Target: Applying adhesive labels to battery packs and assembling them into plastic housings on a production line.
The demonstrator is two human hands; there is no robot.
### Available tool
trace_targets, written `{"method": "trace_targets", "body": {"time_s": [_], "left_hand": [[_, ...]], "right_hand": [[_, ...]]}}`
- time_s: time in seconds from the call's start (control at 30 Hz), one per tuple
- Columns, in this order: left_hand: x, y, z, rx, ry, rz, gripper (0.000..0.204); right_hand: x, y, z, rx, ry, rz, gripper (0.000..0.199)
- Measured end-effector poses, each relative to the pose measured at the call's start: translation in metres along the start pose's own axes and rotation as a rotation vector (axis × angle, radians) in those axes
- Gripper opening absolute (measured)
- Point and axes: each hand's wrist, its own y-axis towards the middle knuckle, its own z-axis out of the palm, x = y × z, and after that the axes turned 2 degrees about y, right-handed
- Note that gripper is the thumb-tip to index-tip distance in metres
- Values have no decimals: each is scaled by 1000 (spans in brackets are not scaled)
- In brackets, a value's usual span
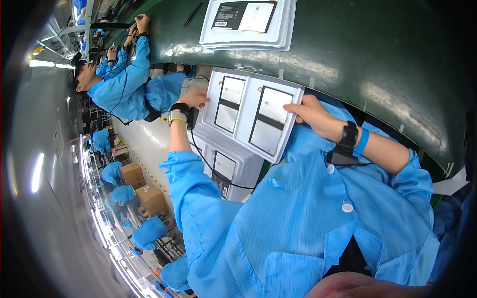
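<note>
Between my two hands is a white plastic tray (242, 141), held tilted over the table's edge. It has two compartments, each with a flat black-and-white battery pack (230, 104) in it; the other pack (269, 120) lies to the right. My left hand (196, 98) grips the tray's left rim. At the right rim, my right hand (315, 115) pinches the edge, with its thumb on top. Just below the held tray stands a stack of similar white trays (243, 166), partly covered by it, with another pack (224, 165) showing in the top one.
On the green table (343, 44) sits another stack of white trays (241, 40) with a flat pack in it. A thin black tool (193, 14) lies beside it. A black cable (203, 156) hangs from my left wrist. A co-worker (121, 87) works at the left; cardboard boxes (150, 198) stand beyond.
</note>
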Motion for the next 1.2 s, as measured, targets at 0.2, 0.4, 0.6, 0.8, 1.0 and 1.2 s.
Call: {"method": "trace_targets", "body": {"time_s": [0.2,0.4,0.6,0.8,1.0,1.2], "left_hand": [[-12,-82,-15,23,14,-78,24],[-72,-141,-28,-109,-24,49,16],[-208,-143,-65,-329,117,499,27],[-381,-62,-66,-366,290,982,36],[-532,1,-19,-219,428,1178,26],[-585,48,30,-389,391,1342,21]], "right_hand": [[16,-58,27,167,105,75,33],[43,-105,23,206,72,-69,53],[62,-142,-23,-5,263,-254,40],[63,-192,-61,-336,402,-471,31],[48,-216,-77,-566,464,-587,35],[49,-271,-94,-398,251,-377,34]]}}
